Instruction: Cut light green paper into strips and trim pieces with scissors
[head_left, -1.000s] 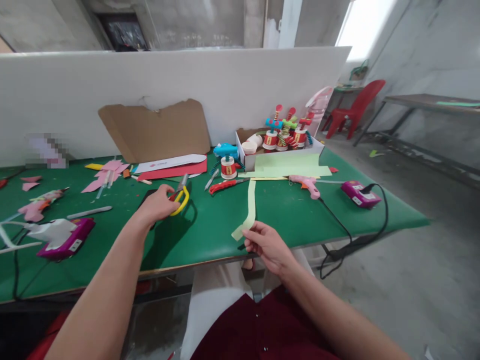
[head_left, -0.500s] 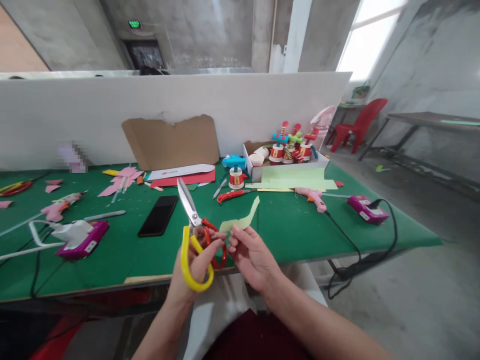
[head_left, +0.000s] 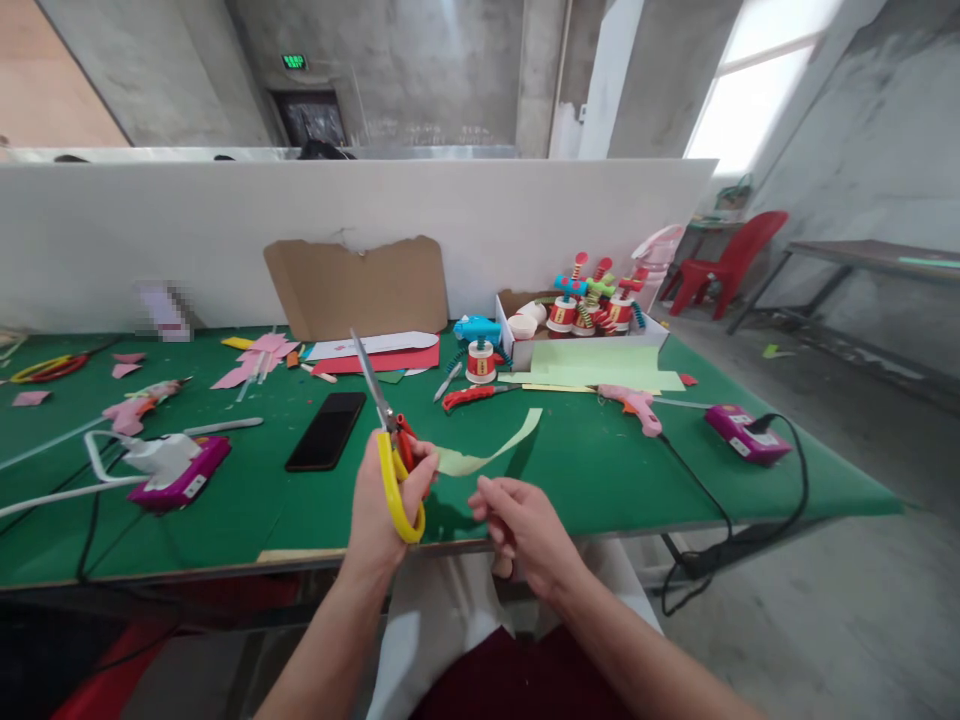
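Green table (head_left: 247, 510), near edge: your left hand (head_left: 379, 505) is closed round the scissors (head_left: 386, 432), blades at 11 o'clock, and pins the pale paper strip (head_left: 491, 455), likely light and floppy, best pinched near its end, trailing toward 2 o'clock; your right hand (head_left: 525, 520) hangs half-open, empty, at 4 o'clock

Your light comes from the window (head_left: 757, 90) in the upper right of the frame — it is blown out to white, with no detail in the panes. The middle is evenly bright and sharp. On the green table (head_left: 600, 470) the shadows are soft: one just beneath the paper strip (head_left: 487, 455), one under your left hand (head_left: 386, 500). The scissors (head_left: 384, 430) carry a pale glint on the blade. Toward the edges the wide lens bends straight lines — the table's front edge bows. A pixelated patch (head_left: 161, 308) sits at centre left.
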